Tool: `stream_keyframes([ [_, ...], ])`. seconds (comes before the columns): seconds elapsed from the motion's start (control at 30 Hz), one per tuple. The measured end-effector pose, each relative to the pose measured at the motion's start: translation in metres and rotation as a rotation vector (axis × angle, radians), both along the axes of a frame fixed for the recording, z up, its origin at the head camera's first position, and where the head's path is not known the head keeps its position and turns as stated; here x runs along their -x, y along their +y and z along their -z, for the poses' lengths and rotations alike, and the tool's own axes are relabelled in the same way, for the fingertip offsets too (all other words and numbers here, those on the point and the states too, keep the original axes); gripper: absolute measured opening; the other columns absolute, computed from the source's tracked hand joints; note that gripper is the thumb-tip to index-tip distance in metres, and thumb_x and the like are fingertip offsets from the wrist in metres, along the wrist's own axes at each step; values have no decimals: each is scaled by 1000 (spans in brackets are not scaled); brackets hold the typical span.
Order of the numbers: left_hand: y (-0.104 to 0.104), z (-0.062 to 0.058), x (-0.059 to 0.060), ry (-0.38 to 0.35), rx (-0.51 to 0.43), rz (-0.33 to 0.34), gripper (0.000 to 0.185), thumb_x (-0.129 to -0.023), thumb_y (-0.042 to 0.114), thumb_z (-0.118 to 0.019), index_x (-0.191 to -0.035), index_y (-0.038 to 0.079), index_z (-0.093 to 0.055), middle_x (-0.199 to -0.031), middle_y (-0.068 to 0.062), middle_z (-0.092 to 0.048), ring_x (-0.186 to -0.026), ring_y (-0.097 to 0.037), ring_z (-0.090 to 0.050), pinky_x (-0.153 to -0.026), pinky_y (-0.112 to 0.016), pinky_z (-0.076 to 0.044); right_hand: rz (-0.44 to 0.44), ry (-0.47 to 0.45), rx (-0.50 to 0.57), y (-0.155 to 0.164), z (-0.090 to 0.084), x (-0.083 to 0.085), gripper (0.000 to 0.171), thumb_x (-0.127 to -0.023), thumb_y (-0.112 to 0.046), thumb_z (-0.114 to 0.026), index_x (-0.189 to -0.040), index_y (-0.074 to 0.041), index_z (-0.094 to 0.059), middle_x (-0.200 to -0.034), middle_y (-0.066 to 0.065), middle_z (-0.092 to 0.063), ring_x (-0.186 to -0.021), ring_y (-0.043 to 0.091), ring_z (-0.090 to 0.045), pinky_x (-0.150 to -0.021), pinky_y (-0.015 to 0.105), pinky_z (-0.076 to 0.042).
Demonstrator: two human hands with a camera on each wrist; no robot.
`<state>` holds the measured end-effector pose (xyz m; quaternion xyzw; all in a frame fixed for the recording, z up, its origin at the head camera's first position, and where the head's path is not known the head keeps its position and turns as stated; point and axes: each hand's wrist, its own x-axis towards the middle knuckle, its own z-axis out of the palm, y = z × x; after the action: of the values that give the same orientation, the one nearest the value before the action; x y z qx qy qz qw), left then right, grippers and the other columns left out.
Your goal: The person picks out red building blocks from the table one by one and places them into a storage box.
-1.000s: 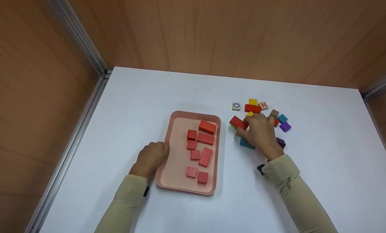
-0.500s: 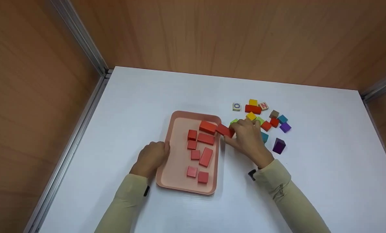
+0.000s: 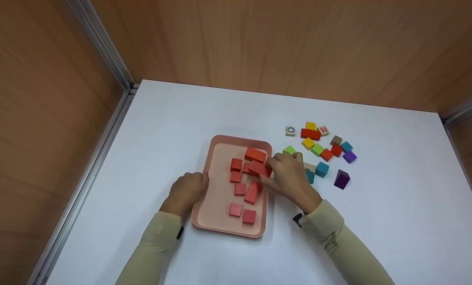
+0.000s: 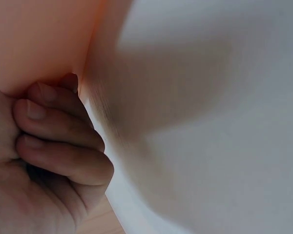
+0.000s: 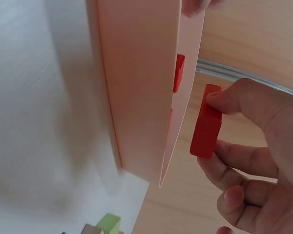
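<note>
A pink tray (image 3: 218, 202) lies on the white table, holding several red blocks, both cubes and longer bricks. At its left edge my left hand (image 3: 186, 192) grips the rim; the left wrist view shows the fingers (image 4: 63, 126) curled by the tray wall. My right hand (image 3: 289, 176) pinches a long red block (image 3: 258, 168) over the tray's right side, overlapping the bricks there in the head view. In the right wrist view this block (image 5: 206, 124) is between thumb and fingers, beside the tray's side wall (image 5: 141, 87).
Right of the tray lie loose blocks: a long red one (image 3: 310, 134), a yellow one (image 3: 308, 143), a teal one (image 3: 322, 169), a dark purple one (image 3: 342, 179) and lettered cubes (image 3: 290, 131). A wooden panel (image 3: 283, 47) rises behind the table.
My right hand has carried the red block left from the loose blocks to over the tray, uncovering several blocks behind it. The left hand has stayed on the tray's edge.
</note>
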<state>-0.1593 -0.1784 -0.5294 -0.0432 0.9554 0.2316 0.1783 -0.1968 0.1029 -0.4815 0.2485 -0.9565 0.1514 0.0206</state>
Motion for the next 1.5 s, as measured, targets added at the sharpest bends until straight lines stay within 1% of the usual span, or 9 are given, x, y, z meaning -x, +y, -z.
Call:
stream_keyframes([
  [0.2, 0, -1, -1, -40, -7, -29, 52, -108, 37, -31, -96, 2, -67, -71, -7, -58, -67, -24, -57, -64, -39, -46, -44, -12, 3, -13, 3, -10, 37, -84, -41, -79, -103, -10, -73, -93, 3, -66, -92, 22, -55, -91, 51, -35],
  [0.4, 2, 0, -1, 13, 33, 5, 52, -108, 34, -31, -89, 2, -67, -68, -6, -56, -64, -23, -55, -61, -39, -45, -88, -11, -25, -28, 5, -19, 39, -81, -40, -81, -105, -10, -74, -98, 5, -67, -97, 22, -57, -91, 52, -38],
  [0.47, 2, 0, -1, 15, 38, 10, 51, -108, 34, -31, -87, 2, -66, -67, -6, -54, -63, -23, -54, -60, -38, -44, -111, -5, -23, -33, 6, -22, 39, -81, -40, -82, -105, -10, -75, -98, 5, -67, -97, 22, -57, -89, 49, -39],
  [0.57, 2, 0, -1, 3, 23, -1, 51, -108, 34, -31, -85, 4, -65, -66, -6, -53, -63, -22, -54, -59, -37, -42, -147, -7, -10, -40, 8, -27, 40, -82, -40, -82, -107, -10, -75, -99, 4, -67, -99, 21, -57, -87, 47, -37],
  [0.73, 1, 2, -1, 18, 12, -4, 51, -107, 35, -31, -86, 3, -65, -66, -6, -53, -63, -22, -53, -58, -37, -41, -198, -4, 6, -50, 12, -33, 42, -82, -40, -81, -110, -10, -75, -100, 4, -67, -100, 21, -57, -88, 48, -37],
  [0.87, 1, 2, 0, 33, 24, 5, 51, -107, 34, -32, -85, 2, -65, -66, -6, -54, -63, -22, -52, -58, -37, -42, -239, 2, 4, -55, 17, -36, 39, -83, -41, -81, -108, -11, -76, -98, 3, -68, -96, 21, -57, -90, 49, -35],
  [1.13, 1, 1, 0, -2, 22, 2, 51, -108, 36, -30, -84, 4, -63, -67, -6, -53, -64, -23, -52, -59, -37, -41, -272, -9, -35, -61, 27, -40, 37, -84, -45, -79, -106, -15, -77, -102, 2, -70, -97, 21, -56, -87, 46, -33],
  [1.4, 0, 0, 0, 9, 25, 5, 54, -108, 37, -29, -81, 5, -63, -67, -7, -56, -62, -24, -54, -58, -38, -43, -299, -24, -24, -71, 28, -41, 34, -84, -43, -80, -105, -16, -78, -96, 1, -70, -91, 20, -56, -82, 44, -33],
  [1.5, 0, 1, 0, -13, 16, -9, 55, -108, 39, -28, -83, 5, -64, -68, -7, -57, -63, -24, -55, -59, -38, -43, -309, -19, -24, -74, 30, -41, 33, -84, -42, -80, -104, -16, -78, -93, 1, -69, -88, 20, -55, -81, 44, -33],
])
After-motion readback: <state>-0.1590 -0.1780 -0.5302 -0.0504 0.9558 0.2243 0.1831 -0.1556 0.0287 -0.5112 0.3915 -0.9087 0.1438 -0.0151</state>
